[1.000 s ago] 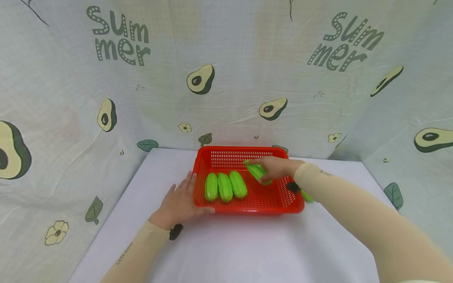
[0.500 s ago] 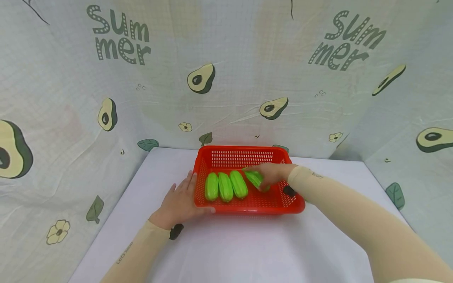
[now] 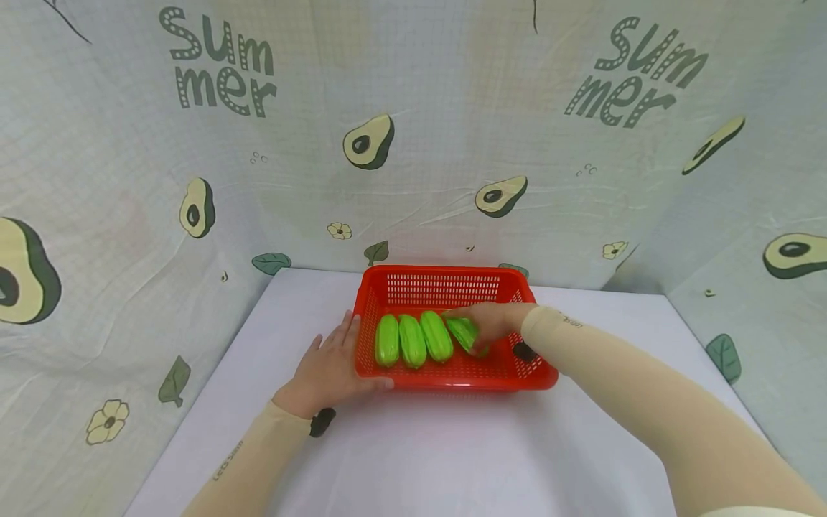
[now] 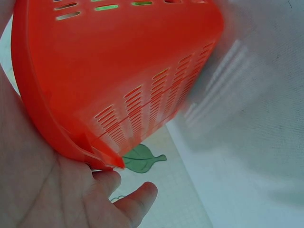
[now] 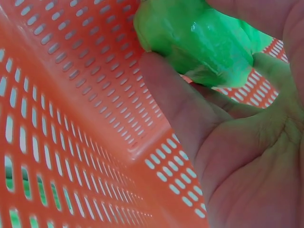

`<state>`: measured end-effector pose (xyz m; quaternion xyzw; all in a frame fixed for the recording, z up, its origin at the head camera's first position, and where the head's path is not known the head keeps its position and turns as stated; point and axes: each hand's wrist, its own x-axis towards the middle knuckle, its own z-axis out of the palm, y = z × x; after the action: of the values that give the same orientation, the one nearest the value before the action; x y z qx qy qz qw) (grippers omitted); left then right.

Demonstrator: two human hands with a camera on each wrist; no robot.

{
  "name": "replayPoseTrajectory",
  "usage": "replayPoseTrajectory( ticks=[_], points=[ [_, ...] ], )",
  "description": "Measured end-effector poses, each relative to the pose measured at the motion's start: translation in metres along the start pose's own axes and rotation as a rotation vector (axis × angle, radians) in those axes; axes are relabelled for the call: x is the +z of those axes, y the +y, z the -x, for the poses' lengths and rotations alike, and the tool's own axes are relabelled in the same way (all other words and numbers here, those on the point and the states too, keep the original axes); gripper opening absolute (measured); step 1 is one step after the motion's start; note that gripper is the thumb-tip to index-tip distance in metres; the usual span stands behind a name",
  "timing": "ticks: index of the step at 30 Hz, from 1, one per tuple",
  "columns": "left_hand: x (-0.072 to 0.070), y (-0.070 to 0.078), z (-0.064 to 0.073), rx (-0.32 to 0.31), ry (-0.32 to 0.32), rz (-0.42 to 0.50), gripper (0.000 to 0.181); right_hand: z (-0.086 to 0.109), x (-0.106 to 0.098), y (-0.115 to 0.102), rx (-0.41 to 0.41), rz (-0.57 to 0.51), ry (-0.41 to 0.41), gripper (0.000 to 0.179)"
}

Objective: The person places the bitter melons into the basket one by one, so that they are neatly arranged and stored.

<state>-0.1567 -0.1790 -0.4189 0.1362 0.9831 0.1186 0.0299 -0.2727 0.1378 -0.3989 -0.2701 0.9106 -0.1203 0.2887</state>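
In the head view a red plastic basket [image 3: 446, 384] stands on the white table with several bright green, ribbed, gourd-like vegetables inside. Three of them, such as the green vegetable [image 3: 412, 342], lie side by side in its left half. My right hand [image 3: 494, 323] reaches in and holds another green gourd-like vegetable [image 3: 461, 333] low over the basket floor, just right of that row; the right wrist view has its glossy end [image 5: 199, 42] between thumb and fingers. My left hand [image 3: 328, 373] rests on the basket's front left corner, fingers extended along the side, thumb along the front rim.
Green shows through the basket's slotted wall [image 5: 28, 194] at the lower left of the right wrist view. A cloth backdrop [image 3: 426, 143] with avocado prints rises behind and beside the table [image 3: 413, 459].
My right hand has lowered the vegetable and moved it slightly left, towards the row. The green piece outside the basket's right side is now hidden by my forearm. My left hand stays put.
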Motion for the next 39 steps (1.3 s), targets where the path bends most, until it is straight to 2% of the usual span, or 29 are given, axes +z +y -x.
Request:
replayPoseTrajectory(
  ticks=[14, 39],
  points=[
    [0.0005, 0.0000, -0.0009, -0.002, -0.001, -0.004, 0.130, 0.0004, 0.0052, -0.0041, 0.022, 0.003, -0.003, 0.089],
    [-0.0002, 0.0019, -0.0017, -0.001, 0.002, -0.005, 0.129, 0.0000, 0.0055, -0.0014, -0.006, 0.004, 0.004, 0.089]
  ],
)
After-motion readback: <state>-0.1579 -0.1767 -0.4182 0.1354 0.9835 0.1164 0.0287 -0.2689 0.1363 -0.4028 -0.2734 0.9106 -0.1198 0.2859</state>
